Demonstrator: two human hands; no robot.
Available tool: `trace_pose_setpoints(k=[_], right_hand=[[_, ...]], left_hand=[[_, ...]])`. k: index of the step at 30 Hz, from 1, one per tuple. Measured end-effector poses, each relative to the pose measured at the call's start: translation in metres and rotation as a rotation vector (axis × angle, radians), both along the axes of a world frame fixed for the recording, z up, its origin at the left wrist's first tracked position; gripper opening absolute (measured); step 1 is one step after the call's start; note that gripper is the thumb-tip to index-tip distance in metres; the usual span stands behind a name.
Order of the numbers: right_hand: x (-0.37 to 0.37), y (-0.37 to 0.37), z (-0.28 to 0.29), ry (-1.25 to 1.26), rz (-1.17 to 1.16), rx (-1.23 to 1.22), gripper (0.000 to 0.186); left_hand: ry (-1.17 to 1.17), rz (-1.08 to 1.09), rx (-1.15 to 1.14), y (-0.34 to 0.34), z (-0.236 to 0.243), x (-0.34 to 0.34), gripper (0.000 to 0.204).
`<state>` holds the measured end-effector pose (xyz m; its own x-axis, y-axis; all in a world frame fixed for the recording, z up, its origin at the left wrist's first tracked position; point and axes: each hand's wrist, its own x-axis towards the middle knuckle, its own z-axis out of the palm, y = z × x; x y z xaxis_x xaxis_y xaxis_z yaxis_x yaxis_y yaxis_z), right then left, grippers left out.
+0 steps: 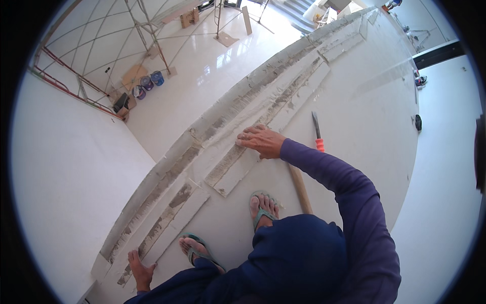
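A mortar-streaked strip [225, 169] lies at center frame beneath the bent-fingered grip of the right hand [260, 141]. At lower left, the left hand [142, 269], thumb spread wide, meets a second strip [164, 229] (whether either has hold cannot be told); an orange-handled chisel [317, 130] lies right of center.

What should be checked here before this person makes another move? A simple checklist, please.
1. Left fingers at the shorter ridged strip: ok.
2. Right fingers at the longer ridged strip: ok.
3. Right foot off the strips: ok.
4. Left foot off the shorter strip: cannot tell; very close.
5. Red-handled tool lying off the strips: ok.
6. Gloves worn: not ok; both hands are bare.
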<state>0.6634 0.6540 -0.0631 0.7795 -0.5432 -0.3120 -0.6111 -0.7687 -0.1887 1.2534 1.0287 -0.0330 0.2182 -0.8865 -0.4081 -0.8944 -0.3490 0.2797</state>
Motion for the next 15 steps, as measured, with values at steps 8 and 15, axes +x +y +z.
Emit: trace_pose_setpoints(k=[8, 15], right_hand=[[0.010, -0.007, 0.007, 0.000, -0.003, 0.029, 0.088], [0.010, -0.011, 0.008, 0.025, 0.014, 0.019, 0.090]], left_hand=[[-0.019, -0.092, -0.085, 0.016, -0.012, 0.013, 0.099], [0.010, -0.107, -0.072, 0.005, -0.008, 0.000, 0.098]])
